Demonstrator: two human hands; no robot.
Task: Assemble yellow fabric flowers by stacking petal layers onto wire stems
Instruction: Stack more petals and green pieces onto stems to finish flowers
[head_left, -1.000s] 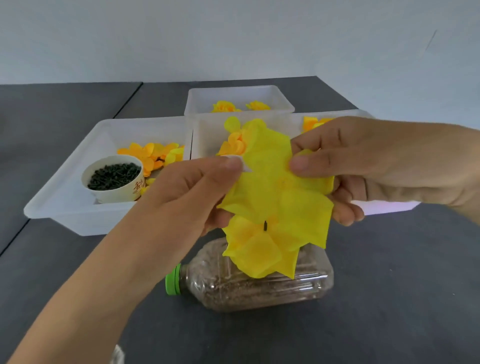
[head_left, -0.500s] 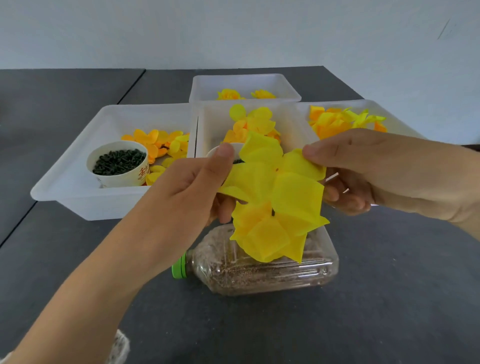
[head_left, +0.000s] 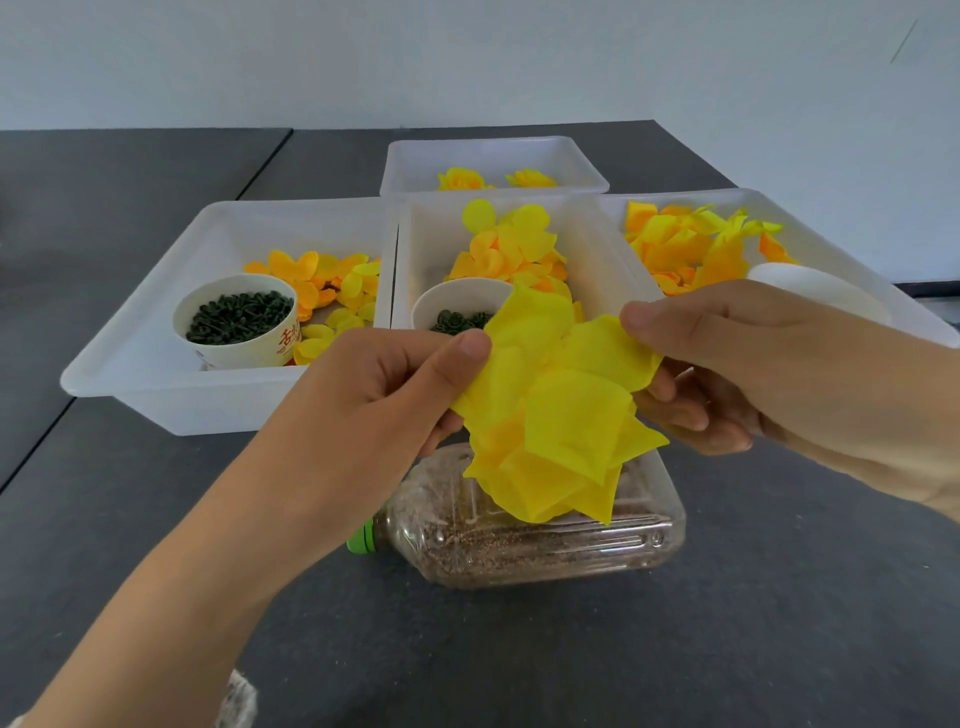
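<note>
A yellow fabric flower (head_left: 561, 415) of stacked petal layers hangs in front of me above a lying plastic bottle (head_left: 524, 535). My left hand (head_left: 374, 400) pinches its left petal edge between thumb and fingers. My right hand (head_left: 727, 364) pinches the upper right petal the same way. The wire stem is hidden behind the petals. Loose yellow and orange petals (head_left: 514, 244) lie in the white bins behind.
Four white bins stand on the dark table: left bin (head_left: 130, 364) with a paper cup of dark green parts (head_left: 239, 317), middle bin (head_left: 602, 260) with a second cup (head_left: 457, 306), right bin (head_left: 831, 228) with a white cup (head_left: 815, 286), far bin (head_left: 493, 156). The bottle holds brown grains.
The flower has sunk lower and turned slightly; its dark centre no longer shows. Both hands keep their pinch and have spread a little further apart.
</note>
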